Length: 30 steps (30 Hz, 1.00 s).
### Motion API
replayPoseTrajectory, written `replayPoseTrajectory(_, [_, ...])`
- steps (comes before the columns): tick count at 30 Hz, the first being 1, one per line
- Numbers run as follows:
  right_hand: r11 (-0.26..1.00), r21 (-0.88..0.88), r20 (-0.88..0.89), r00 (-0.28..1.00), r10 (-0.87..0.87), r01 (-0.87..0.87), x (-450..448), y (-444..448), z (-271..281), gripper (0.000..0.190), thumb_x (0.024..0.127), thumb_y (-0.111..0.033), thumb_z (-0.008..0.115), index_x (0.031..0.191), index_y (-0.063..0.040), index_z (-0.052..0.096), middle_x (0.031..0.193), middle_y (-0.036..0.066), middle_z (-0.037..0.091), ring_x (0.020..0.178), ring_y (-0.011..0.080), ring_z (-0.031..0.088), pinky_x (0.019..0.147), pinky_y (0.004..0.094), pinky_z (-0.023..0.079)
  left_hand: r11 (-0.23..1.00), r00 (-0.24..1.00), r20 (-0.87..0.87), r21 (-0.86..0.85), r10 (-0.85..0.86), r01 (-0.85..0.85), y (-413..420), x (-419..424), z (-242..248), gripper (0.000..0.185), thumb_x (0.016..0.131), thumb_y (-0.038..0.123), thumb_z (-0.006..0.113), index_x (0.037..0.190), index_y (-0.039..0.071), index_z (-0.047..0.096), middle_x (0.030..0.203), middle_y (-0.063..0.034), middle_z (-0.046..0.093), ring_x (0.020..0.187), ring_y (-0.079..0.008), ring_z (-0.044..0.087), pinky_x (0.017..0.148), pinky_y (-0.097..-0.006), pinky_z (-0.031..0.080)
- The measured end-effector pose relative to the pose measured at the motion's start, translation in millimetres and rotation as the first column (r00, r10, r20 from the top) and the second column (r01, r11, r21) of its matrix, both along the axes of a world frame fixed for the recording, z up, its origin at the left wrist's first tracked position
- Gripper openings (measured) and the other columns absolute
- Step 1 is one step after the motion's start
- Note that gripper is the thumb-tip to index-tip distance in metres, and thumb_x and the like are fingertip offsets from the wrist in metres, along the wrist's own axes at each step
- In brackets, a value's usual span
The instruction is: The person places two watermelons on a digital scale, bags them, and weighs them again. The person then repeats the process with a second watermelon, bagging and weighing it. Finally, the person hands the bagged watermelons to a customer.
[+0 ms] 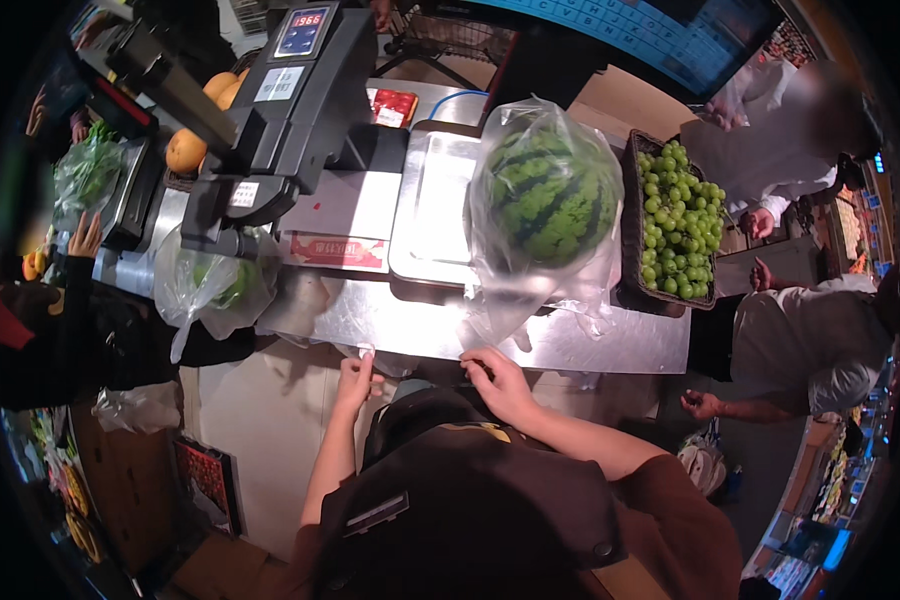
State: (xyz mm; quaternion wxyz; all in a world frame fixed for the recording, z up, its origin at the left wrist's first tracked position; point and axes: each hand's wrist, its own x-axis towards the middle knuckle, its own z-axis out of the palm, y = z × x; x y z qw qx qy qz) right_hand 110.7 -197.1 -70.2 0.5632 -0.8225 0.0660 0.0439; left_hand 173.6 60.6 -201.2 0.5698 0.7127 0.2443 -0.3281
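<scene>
A striped watermelon (551, 199) in a clear plastic bag (502, 304) sits over the right part of the steel weighing plate (412, 232). Below the bag's loose end, at the counter's near edge, is my right hand (499, 382); its fingers are curled, and whether they pinch anything is unclear. My left hand (358, 382) is near the same edge, further left, with a small white piece (366, 350), perhaps paper, pinched between thumb and fingertip. Left of the plate stands a dark scale and label printer (277, 120) with a lit red number display.
A basket of green grapes (682, 221) stands right of the watermelon. A knotted bag with green produce (221, 281) lies at the left, near oranges (186, 150). A touch screen (645, 30) overhangs the far side. People stand at right (802, 337) and left (52, 315).
</scene>
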Motion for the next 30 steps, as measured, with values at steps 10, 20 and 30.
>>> replayPoseTrajectory(10, [0.793, -0.288, 0.234, 0.842, -0.486, 0.538, -1, -149, 0, 0.036, 0.077, -0.018, 0.072, 0.107, -0.002, 0.06, 0.122, 0.016, 0.047, 0.114, 0.0316, 0.043, 0.098, 0.0403, 0.035, 0.824, 0.29, 0.777, 0.485, -0.559, 0.292, -180, 14, 121, 0.074, 0.066, 0.032, 0.08, 0.124, 0.0, 0.046, 0.123, -0.0178, 0.046, 0.11, -0.0351, 0.046, 0.092, -0.0437, 0.038])
replayPoseTrajectory(20, [0.903, 0.425, 0.011, 0.997, -0.072, 0.061, -33, -161, 104, 0.024, 0.098, -0.016, 0.045, 0.108, 0.0, 0.061, 0.119, 0.011, 0.06, 0.113, 0.0183, 0.053, 0.097, 0.0315, 0.039, 0.86, 0.36, 0.889, 0.07, -0.284, 0.506, -190, 2, 185, 0.02, 0.096, 0.016, 0.048, 0.089, 0.002, 0.059, 0.081, -0.0125, 0.067, 0.086, -0.027, 0.063, 0.085, -0.0398, 0.044])
replayPoseTrajectory(30, [0.758, 0.65, 0.258, 0.953, -0.156, -0.052, 61, -216, 196, 0.025, 0.101, -0.026, 0.041, 0.086, -0.006, 0.045, 0.075, 0.013, 0.062, 0.066, 0.0203, 0.062, 0.067, 0.0328, 0.053, 0.662, 0.66, 0.659, -0.679, 0.361, 0.316, -198, 42, 326, 0.038, 0.102, 0.031, 0.035, 0.09, 0.001, 0.054, 0.051, -0.0016, 0.046, 0.042, -0.0131, 0.048, 0.057, -0.0324, 0.052])
